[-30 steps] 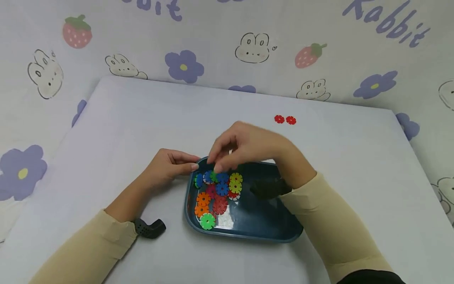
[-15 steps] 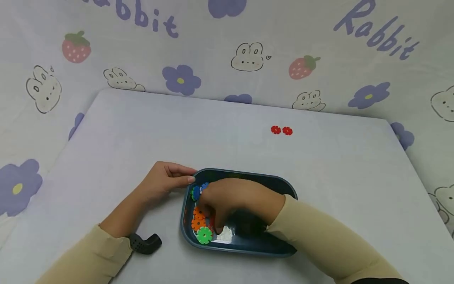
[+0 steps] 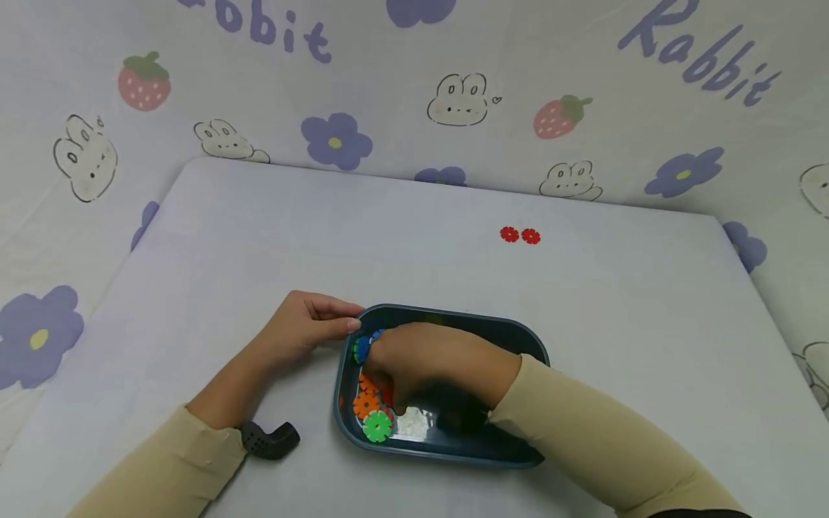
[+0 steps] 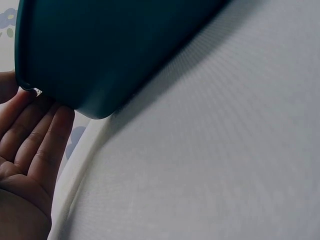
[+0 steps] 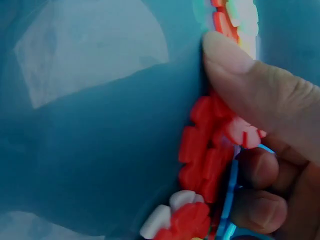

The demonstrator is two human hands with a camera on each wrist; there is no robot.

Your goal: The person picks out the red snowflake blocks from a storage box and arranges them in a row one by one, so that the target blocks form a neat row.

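Observation:
A dark blue-green tray (image 3: 447,456) holds several flower-shaped plastic discs at its left end, among them an orange disc (image 3: 366,405), a green disc (image 3: 378,426) and a blue disc (image 3: 363,350). My left hand (image 3: 304,324) grips the tray's far left corner, thumb on the rim and fingers against the outside. My right hand (image 3: 414,360) reaches down into the tray over the pile and covers part of it. In the right wrist view its thumb (image 5: 235,65) lies across red discs (image 5: 197,145), with other fingers bent behind them. The index fingertip is hidden, so a pinch cannot be confirmed.
Two red discs (image 3: 520,235) lie side by side on the white tabletop (image 3: 259,237) beyond the tray. A black curved piece (image 3: 270,440) sticks out from the left cuff. Behind the table hangs a patterned cloth (image 3: 376,79).
My right hand has come down from above the tray's far left corner into the pile of discs. Since half a second ago it has barely shifted. My left hand keeps hold of the tray.

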